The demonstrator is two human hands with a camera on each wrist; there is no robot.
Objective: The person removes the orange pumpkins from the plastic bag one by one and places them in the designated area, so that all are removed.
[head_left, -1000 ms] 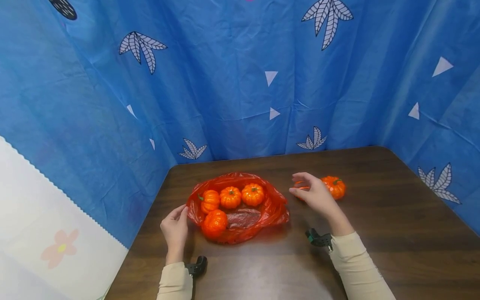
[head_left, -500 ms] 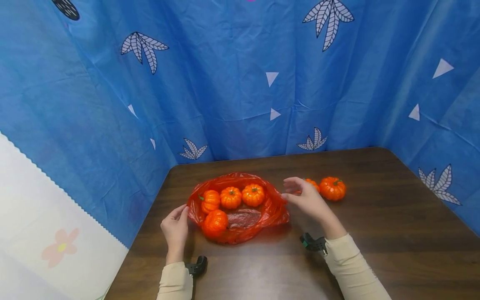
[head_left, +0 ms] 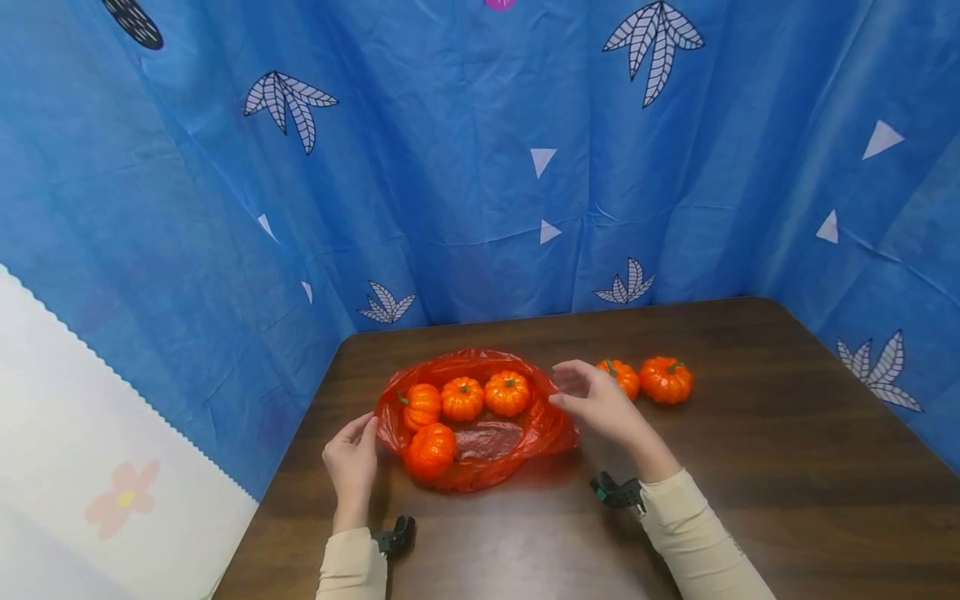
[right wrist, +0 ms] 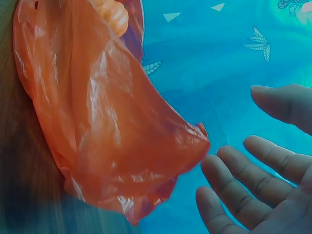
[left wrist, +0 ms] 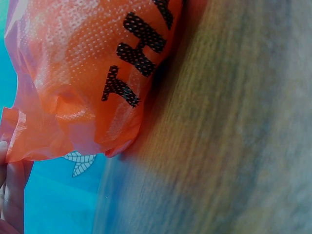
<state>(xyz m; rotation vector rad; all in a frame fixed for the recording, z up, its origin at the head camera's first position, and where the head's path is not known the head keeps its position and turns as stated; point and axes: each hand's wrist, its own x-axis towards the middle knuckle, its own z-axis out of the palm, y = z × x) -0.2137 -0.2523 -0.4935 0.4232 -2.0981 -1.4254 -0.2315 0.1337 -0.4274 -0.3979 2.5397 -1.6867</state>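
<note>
Bag, 6 o'clock: thin translucent plastic, crinkled, glossy. Pumpkins inside: smooth, ribbed, high shine. Tabletop beneath: brown wood grain, soft sheen. Curtain, 12 o'clock: creased cloth, faint satin. Left sleeve, 7 o'clock: matt cloth.

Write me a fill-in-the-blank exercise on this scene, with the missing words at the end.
1. Inside the red plastic bag, ____ orange pumpkins are visible.
2. Outside it, ____ more pumpkins sit on the brown table.
3. The person's ____ grip pinches the bag's edge.
4. Behind the table, the patterned curtain is mainly ____.

Missing words: four; two; left; blue.
</note>
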